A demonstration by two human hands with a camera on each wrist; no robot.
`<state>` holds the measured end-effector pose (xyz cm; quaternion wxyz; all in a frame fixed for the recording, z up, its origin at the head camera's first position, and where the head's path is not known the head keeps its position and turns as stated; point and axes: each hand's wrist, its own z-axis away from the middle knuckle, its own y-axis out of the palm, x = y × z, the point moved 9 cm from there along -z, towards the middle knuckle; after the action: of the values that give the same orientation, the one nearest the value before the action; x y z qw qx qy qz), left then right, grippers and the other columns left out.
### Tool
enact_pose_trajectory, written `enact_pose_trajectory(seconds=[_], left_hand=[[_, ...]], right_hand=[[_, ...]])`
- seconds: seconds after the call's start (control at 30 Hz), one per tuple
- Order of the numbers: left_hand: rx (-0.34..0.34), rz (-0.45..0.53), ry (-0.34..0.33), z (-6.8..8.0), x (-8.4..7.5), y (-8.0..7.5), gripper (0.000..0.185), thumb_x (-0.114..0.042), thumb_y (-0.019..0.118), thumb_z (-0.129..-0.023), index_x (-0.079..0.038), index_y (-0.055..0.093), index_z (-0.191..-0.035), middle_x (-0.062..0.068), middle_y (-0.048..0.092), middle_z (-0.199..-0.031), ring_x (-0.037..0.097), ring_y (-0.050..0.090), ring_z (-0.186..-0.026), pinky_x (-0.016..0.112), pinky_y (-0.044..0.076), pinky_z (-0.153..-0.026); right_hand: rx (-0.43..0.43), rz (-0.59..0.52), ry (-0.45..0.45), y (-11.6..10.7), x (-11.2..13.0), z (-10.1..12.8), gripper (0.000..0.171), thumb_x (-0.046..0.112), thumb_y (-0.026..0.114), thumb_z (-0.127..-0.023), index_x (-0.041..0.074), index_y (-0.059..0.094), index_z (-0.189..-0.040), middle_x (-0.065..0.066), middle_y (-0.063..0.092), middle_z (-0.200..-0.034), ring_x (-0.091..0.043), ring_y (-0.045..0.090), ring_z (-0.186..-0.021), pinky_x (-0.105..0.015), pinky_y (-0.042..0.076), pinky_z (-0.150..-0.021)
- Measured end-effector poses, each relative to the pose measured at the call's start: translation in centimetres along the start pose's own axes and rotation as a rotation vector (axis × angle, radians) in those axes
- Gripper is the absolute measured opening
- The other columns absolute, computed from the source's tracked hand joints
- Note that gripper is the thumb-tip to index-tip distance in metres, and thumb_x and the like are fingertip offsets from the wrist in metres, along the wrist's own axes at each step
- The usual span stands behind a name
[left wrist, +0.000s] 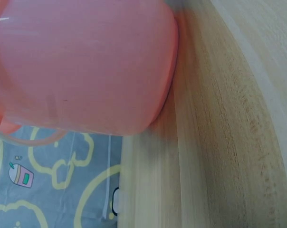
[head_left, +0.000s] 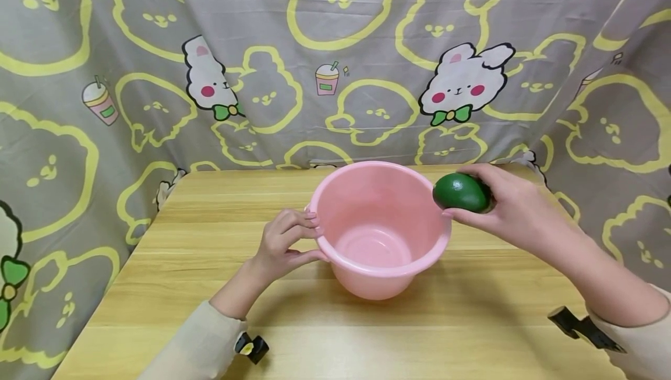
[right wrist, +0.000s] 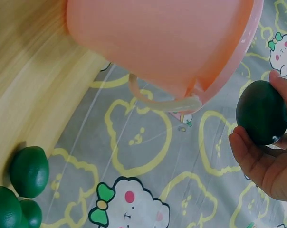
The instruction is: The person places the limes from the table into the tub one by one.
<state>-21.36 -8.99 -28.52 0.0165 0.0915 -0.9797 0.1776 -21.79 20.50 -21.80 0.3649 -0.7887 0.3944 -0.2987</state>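
Observation:
A pink plastic bucket [head_left: 374, 284] stands upright on the wooden table, and its bare inner floor shows in the head view. My left hand [head_left: 283, 243] grips the bucket's left rim with fingers and thumb. To the right of the bucket, my right hand [head_left: 505, 199] holds a shiny dark green avocado [head_left: 457, 192] between thumb and fingers, raised near the right rim. The right wrist view shows the same avocado [right wrist: 262, 112] in the fingertips, apart from the bucket. The left hand is out of sight in the left wrist view.
Three more green avocados [right wrist: 29, 172] lie on the table in the right wrist view; the head view does not show them. The bucket's pale handle [right wrist: 167, 103] hangs at its far side. A patterned grey curtain [head_left: 367, 65] hangs behind the wooden table [head_left: 220, 193].

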Motion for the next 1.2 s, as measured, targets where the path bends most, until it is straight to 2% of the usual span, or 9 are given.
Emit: enact_pose_trajectory(seconds=[0.3,0.43,0.53,0.7,0.93,1.2], left_hand=[[-0.008,0.002,-0.003,0.1,0.0,-0.1,0.042,-0.043,0.071,-0.080,-0.001,0.071,-0.083,0.012,0.064,-0.084,0.028,0.063,-0.081,0.035,0.059,-0.081],[-0.014,0.007,0.004,0.0,-0.1,-0.1,0.042,-0.042,0.071,-0.080,-0.001,0.071,-0.083,0.012,0.065,-0.084,0.029,0.063,-0.080,0.035,0.058,-0.081],[-0.015,0.010,0.009,0.0,-0.1,-0.1,0.042,-0.042,0.071,-0.080,0.000,0.071,-0.083,0.012,0.065,-0.084,0.029,0.063,-0.080,0.035,0.058,-0.081],[-0.018,0.012,0.009,0.1,-0.1,-0.1,0.042,-0.042,0.071,-0.080,0.000,0.071,-0.083,0.013,0.065,-0.084,0.030,0.063,-0.080,0.035,0.058,-0.081],[-0.026,0.013,0.009,0.2,-0.1,-0.1,0.042,-0.042,0.071,-0.080,0.000,0.071,-0.083,0.013,0.065,-0.084,0.030,0.063,-0.080,0.035,0.058,-0.081],[-0.028,0.013,0.007,0.0,-0.1,-0.1,0.042,-0.042,0.071,-0.080,0.000,0.070,-0.082,0.013,0.064,-0.083,0.030,0.063,-0.080,0.035,0.058,-0.081]], right_hand=[[-0.015,-0.040,-0.086,0.1,2.0,-0.3,0.064,0.029,0.089,-0.061,0.008,0.059,-0.114,-0.005,0.066,-0.099,-0.018,0.062,-0.079,-0.036,0.056,-0.061],[-0.026,-0.050,-0.099,0.0,2.6,-0.3,0.065,0.031,0.089,-0.060,0.009,0.060,-0.114,-0.003,0.066,-0.102,-0.016,0.060,-0.083,-0.026,0.055,-0.064],[-0.026,-0.051,-0.117,0.0,3.2,-0.2,0.065,0.035,0.089,-0.061,0.011,0.060,-0.115,0.000,0.065,-0.103,-0.014,0.060,-0.084,-0.023,0.054,-0.065],[-0.002,-0.071,-0.166,0.3,4.3,-0.4,0.064,0.039,0.086,-0.065,0.010,0.060,-0.115,0.002,0.065,-0.103,-0.011,0.061,-0.083,-0.030,0.057,-0.065],[0.008,-0.069,-0.210,0.8,5.0,-0.8,0.063,0.052,0.077,-0.073,0.006,0.060,-0.113,-0.003,0.065,-0.103,-0.012,0.061,-0.084,-0.032,0.058,-0.066],[0.058,-0.079,-0.230,1.6,5.3,-0.9,0.063,0.049,0.079,-0.071,0.007,0.059,-0.113,-0.001,0.064,-0.100,-0.012,0.062,-0.084,-0.031,0.059,-0.068]])
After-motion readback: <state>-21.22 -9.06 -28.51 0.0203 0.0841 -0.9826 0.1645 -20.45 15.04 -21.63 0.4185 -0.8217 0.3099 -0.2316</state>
